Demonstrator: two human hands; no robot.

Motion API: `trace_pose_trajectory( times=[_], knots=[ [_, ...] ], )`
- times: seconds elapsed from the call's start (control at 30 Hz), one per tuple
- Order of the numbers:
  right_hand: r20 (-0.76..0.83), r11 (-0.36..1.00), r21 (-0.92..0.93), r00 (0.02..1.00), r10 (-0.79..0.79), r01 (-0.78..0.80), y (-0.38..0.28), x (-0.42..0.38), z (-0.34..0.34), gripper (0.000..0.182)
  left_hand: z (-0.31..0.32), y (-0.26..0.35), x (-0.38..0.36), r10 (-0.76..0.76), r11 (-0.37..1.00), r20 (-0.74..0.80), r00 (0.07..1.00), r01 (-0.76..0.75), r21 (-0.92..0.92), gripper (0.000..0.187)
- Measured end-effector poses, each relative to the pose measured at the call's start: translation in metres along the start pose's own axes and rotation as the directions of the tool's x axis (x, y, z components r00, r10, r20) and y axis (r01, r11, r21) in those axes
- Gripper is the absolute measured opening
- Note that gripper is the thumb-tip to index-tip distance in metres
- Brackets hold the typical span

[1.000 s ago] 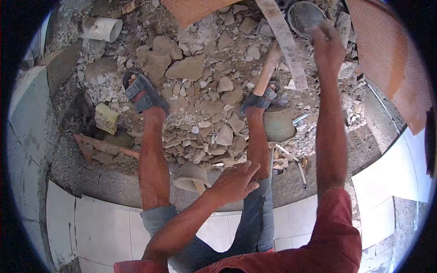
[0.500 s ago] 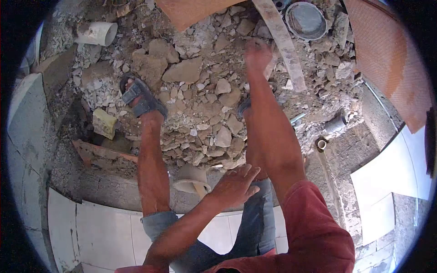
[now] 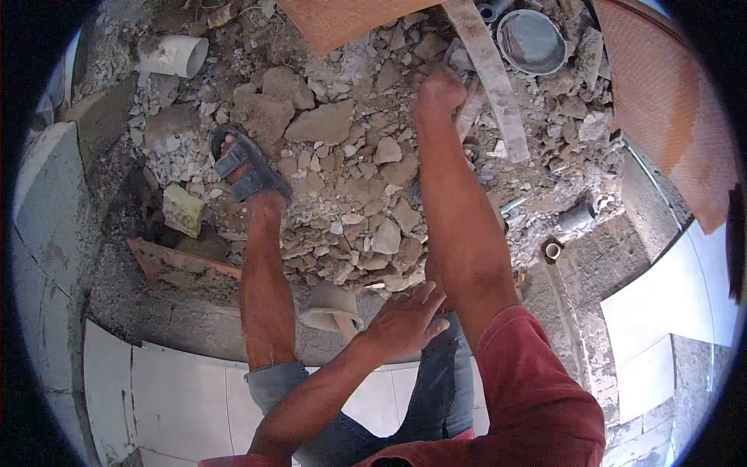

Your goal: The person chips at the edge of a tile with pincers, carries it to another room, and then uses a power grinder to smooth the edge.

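Wooden handle (image 3: 469,109) lying on the rubble (image 3: 342,156) near its far edge, right hand (image 3: 437,89) closed on handle's end, left hand (image 3: 405,315) flat on the knee with fingers spread, metal pan (image 3: 533,43) beyond, sandal (image 3: 243,165) on rubble at left.

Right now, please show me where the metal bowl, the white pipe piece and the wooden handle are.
metal bowl (image 3: 534,40), head view, on its grey inner bottom.
white pipe piece (image 3: 173,56), head view, on its curved outer wall.
wooden handle (image 3: 469,115), head view, on the bare shaft just below the right hand (image 3: 437,89).
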State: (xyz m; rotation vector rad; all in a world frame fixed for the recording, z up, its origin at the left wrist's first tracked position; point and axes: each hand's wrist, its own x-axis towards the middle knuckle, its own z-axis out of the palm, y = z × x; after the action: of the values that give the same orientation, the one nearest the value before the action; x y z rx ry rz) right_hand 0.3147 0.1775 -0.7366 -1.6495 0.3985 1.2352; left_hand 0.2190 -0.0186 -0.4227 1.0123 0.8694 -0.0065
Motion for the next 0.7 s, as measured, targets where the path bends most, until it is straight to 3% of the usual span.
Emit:
trace_pose_trajectory(
  times=[0.03, 0.1, 0.13, 0.2, 0.23, 0.3, 0.33, 0.4, 0.43, 0.5, 0.53, 0.6, 0.63, 0.7],
  knots=[
    [-0.002, 1.000, 0.001, 1.000, -0.001, 0.001, 0.002, 0.001, 0.001, 0.009, -0.001, 0.000, 0.001, 0.000, 1.000, 0.002, 1.000, 0.000, 0.000, 0.056],
    [-0.049, 0.938, -0.291, 0.976, -0.212, 0.189, 0.010, 0.007, 0.001, 0.010, -0.005, 0.003, 0.002, -0.069, 0.996, 0.086, 0.994, 0.073, -0.048, 0.057],
    [-0.050, 0.938, -0.290, 0.976, -0.214, 0.191, 0.011, 0.010, -0.004, 0.010, -0.005, 0.003, 0.002, -0.067, 0.996, 0.087, 0.994, 0.071, -0.046, 0.057],
    [-0.007, 0.796, -0.550, 0.952, -0.305, 0.251, 0.016, 0.012, -0.012, 0.013, -0.007, 0.003, 0.005, -0.100, 0.993, 0.122, 0.987, 0.107, -0.051, 0.061],
    [-0.006, 0.797, -0.550, 0.952, -0.305, 0.252, 0.015, 0.012, -0.018, 0.013, -0.009, 0.005, 0.005, -0.099, 0.993, 0.122, 0.988, 0.106, -0.050, 0.061],
    [0.209, 0.625, -0.721, 0.953, -0.218, 0.301, 0.008, 0.002, -0.037, 0.014, -0.015, 0.010, 0.006, -0.147, 0.988, 0.144, 0.979, 0.152, -0.024, 0.061],
    [0.207, 0.625, -0.721, 0.954, -0.217, 0.299, 0.000, -0.012, -0.041, 0.014, -0.015, 0.010, 0.006, -0.148, 0.988, 0.145, 0.978, 0.153, -0.024, 0.061],
    [0.426, 0.308, -0.816, 0.870, -0.249, 0.488, -0.017, -0.037, -0.044, 0.015, -0.014, 0.008, 0.006, -0.129, 0.988, 0.140, 0.982, 0.139, -0.062, 0.060],
    [0.425, 0.308, -0.817, 0.870, -0.249, 0.487, -0.020, -0.035, -0.050, 0.015, -0.014, 0.008, 0.007, -0.130, 0.988, 0.141, 0.981, 0.140, -0.062, 0.060],
    [0.724, -0.103, -0.646, 0.565, -0.395, 0.756, -0.024, -0.036, -0.064, 0.018, -0.014, 0.008, 0.006, -0.104, 0.994, 0.105, 0.989, 0.107, -0.022, 0.060],
    [0.722, -0.101, -0.651, 0.573, -0.389, 0.752, -0.025, -0.039, -0.072, 0.018, -0.012, 0.008, 0.005, -0.111, 0.993, 0.109, 0.988, 0.114, -0.027, 0.060],
    [0.556, 0.009, -0.810, 0.774, -0.303, 0.586, -0.029, -0.050, -0.086, 0.018, -0.009, 0.007, 0.005, -0.108, 0.992, 0.137, 0.985, 0.115, -0.046, 0.059],
    [0.553, 0.013, -0.812, 0.777, -0.302, 0.583, -0.025, -0.056, -0.098, 0.018, -0.008, 0.008, 0.003, -0.112, 0.992, 0.140, 0.984, 0.119, -0.045, 0.059],
    [0.553, 0.051, -0.829, 0.829, -0.083, 0.558, -0.008, -0.066, -0.119, 0.027, -0.006, 0.012, 0.003, -0.129, 0.991, 0.211, 0.969, 0.134, -0.008, 0.059]
  ],
)
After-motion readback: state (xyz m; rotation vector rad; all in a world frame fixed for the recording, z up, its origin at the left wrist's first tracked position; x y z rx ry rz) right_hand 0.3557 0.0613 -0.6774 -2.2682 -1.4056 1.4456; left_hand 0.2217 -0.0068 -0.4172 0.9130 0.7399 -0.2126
